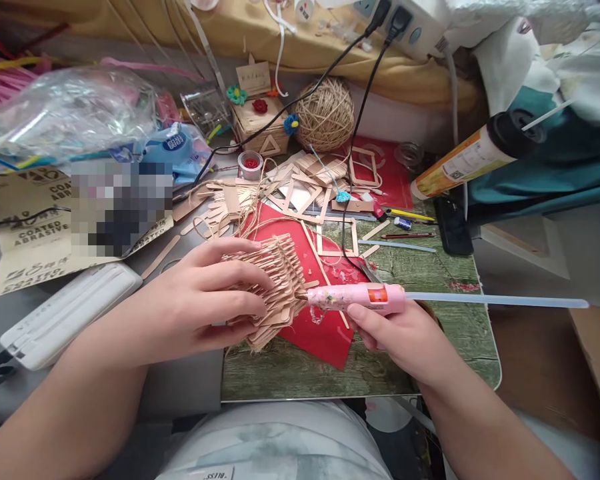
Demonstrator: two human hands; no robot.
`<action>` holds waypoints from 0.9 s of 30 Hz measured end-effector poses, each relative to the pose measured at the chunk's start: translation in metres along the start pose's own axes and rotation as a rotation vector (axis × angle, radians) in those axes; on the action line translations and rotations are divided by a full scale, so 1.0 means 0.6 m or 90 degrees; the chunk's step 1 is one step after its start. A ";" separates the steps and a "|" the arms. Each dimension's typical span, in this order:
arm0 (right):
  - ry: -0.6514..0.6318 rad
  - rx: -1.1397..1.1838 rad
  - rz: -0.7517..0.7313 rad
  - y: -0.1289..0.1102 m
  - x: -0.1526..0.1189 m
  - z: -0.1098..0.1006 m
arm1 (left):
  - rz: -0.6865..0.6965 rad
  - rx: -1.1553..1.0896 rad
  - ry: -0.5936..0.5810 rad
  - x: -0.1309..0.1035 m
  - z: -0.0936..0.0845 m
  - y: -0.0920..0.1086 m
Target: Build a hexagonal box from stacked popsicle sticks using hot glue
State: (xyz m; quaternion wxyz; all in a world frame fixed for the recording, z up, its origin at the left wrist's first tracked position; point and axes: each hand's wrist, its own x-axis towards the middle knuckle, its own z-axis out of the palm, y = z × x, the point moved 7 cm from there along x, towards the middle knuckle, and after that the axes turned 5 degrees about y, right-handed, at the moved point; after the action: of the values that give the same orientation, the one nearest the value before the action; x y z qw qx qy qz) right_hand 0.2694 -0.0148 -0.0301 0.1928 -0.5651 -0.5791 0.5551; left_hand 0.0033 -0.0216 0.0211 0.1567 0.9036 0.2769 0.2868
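Note:
My left hand [220,287] is wrapped over a stacked craft-stick structure [283,267], its layers of thin wooden sticks tilted toward the right. In my right hand [395,330] is a pink hot glue gun [343,297], gripped from below and pointing left. Its metal tip meets or nearly meets the right side of the structure; exact contact I cannot tell. A long translucent glue stick [495,300] sticks out of the gun's rear end. Under the structure lies a red sheet [325,343] on the green wood-patterned board [380,373].
Loose craft sticks [230,200] and small stick frames [337,237] lie behind. Farther back are a twine ball [325,115] and a decorated stick box [265,123]. A paper cup [473,157] leans at right near a phone [454,227]. Black cords [363,120] hang across the workspace.

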 end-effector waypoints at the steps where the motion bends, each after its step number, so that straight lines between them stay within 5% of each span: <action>1: -0.008 0.001 -0.004 -0.004 0.001 0.002 | -0.002 0.001 -0.001 0.000 0.000 0.000; 8: -0.085 0.051 -0.039 -0.034 0.008 0.021 | -0.005 -0.011 -0.002 0.004 -0.003 0.004; 27: -0.126 0.112 -0.066 -0.028 0.006 0.022 | 0.016 0.014 -0.007 0.000 0.003 0.003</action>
State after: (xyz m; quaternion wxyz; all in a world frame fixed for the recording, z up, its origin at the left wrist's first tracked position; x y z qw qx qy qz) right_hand 0.2497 -0.0131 -0.0213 0.2119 -0.4577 -0.5730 0.6459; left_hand 0.0052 -0.0232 0.0203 0.1447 0.9103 0.2680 0.2803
